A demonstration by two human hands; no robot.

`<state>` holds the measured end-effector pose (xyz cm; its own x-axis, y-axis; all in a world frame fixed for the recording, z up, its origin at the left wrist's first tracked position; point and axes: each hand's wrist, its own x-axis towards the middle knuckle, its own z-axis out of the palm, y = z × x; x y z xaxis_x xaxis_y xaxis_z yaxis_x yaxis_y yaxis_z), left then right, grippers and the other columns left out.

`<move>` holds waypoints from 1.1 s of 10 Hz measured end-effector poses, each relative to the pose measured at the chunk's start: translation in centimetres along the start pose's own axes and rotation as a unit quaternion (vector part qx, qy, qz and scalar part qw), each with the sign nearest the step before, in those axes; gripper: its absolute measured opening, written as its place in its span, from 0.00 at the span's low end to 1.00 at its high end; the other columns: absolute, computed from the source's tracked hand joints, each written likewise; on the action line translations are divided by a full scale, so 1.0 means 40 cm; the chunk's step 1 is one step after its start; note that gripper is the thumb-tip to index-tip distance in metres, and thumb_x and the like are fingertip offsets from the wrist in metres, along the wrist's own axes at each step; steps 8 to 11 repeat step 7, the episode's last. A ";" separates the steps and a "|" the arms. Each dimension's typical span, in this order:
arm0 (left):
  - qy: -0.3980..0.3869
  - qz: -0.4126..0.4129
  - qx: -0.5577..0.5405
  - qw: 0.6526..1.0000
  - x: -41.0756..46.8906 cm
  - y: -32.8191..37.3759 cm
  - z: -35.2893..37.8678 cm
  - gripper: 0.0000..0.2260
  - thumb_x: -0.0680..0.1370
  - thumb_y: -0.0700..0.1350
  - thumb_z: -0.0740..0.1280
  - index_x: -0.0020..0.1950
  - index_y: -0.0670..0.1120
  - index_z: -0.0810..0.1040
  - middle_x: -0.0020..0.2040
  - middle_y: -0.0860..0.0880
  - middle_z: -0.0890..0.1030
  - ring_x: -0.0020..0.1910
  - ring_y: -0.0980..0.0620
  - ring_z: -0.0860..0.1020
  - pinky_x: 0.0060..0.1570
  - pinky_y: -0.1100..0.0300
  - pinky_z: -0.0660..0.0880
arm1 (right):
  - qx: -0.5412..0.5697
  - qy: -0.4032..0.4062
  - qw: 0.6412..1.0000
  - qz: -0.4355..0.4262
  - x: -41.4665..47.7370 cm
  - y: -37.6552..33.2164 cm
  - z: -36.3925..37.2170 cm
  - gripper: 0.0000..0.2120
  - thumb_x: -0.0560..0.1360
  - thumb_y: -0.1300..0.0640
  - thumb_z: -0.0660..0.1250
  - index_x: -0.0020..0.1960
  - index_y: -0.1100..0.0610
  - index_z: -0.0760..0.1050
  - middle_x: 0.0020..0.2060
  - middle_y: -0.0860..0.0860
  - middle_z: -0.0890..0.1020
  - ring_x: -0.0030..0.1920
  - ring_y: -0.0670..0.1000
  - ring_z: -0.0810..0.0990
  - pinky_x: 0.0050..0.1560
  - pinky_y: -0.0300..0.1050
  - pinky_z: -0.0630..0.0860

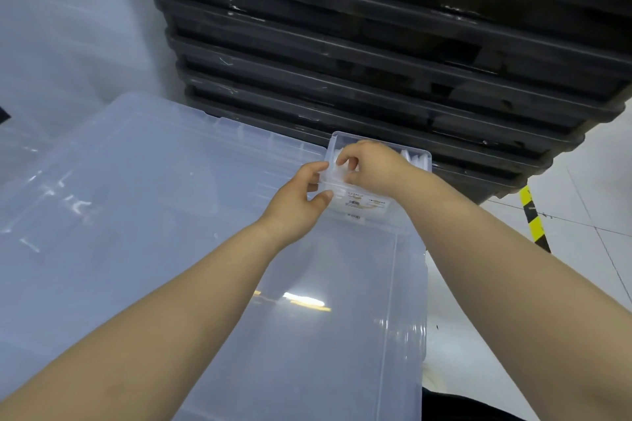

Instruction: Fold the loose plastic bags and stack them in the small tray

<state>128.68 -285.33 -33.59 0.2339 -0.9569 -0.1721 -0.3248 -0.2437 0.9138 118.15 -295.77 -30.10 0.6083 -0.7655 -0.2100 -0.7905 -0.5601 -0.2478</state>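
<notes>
Stacked black crates rise behind a clear storage box, where the left hand and right hand both pinch a folded plastic bag between them, at the near edge of the small tray holding other folded bags.

Cool, even light falls from overhead, leaving only faint shadows, with a lamp's glare on the clear lid nearer than the left hand and right hand, while the black crates beyond them bow with lens distortion and the far left blurs.
</notes>
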 end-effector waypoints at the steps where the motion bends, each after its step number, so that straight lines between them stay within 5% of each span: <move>1: -0.001 -0.001 -0.005 1.000 0.002 -0.002 0.000 0.18 0.80 0.42 0.59 0.70 0.50 0.63 0.66 0.48 0.70 0.65 0.52 0.69 0.58 0.62 0.66 | 0.003 -0.007 1.000 0.007 0.001 -0.003 0.002 0.15 0.77 0.60 0.62 0.63 0.53 0.73 0.59 0.51 0.74 0.48 0.46 0.69 0.49 0.39 0.68; 3: -0.006 0.002 -0.013 1.000 0.003 -0.003 -0.002 0.19 0.80 0.42 0.59 0.70 0.51 0.63 0.66 0.49 0.70 0.66 0.52 0.68 0.59 0.61 0.67 | 0.015 0.078 0.997 0.016 -0.026 -0.012 -0.009 0.15 0.77 0.63 0.59 0.63 0.56 0.74 0.60 0.52 0.75 0.59 0.52 0.74 0.55 0.43 0.71; 5: -0.001 0.005 0.016 1.000 -0.014 0.006 0.006 0.21 0.80 0.43 0.59 0.72 0.51 0.60 0.69 0.50 0.67 0.68 0.53 0.66 0.59 0.63 0.64 | 0.024 0.064 0.998 0.016 -0.084 -0.020 -0.008 0.16 0.80 0.60 0.54 0.64 0.57 0.73 0.62 0.52 0.75 0.61 0.52 0.73 0.58 0.41 0.69; 7: 0.014 0.027 0.093 0.995 -0.124 0.007 -0.044 0.15 0.80 0.43 0.60 0.67 0.49 0.71 0.65 0.53 0.72 0.61 0.58 0.69 0.52 0.75 0.60 | 0.111 0.158 0.980 0.057 -0.231 -0.029 -0.045 0.14 0.80 0.58 0.57 0.62 0.55 0.74 0.62 0.49 0.76 0.64 0.50 0.71 0.60 0.41 0.67; 11: 0.014 0.027 0.093 0.995 -0.124 0.007 -0.044 0.15 0.80 0.43 0.60 0.67 0.49 0.71 0.65 0.53 0.72 0.61 0.58 0.69 0.52 0.75 0.60 | 0.111 0.158 0.980 0.057 -0.231 -0.029 -0.045 0.14 0.80 0.58 0.57 0.62 0.55 0.74 0.62 0.49 0.76 0.64 0.50 0.71 0.60 0.41 0.67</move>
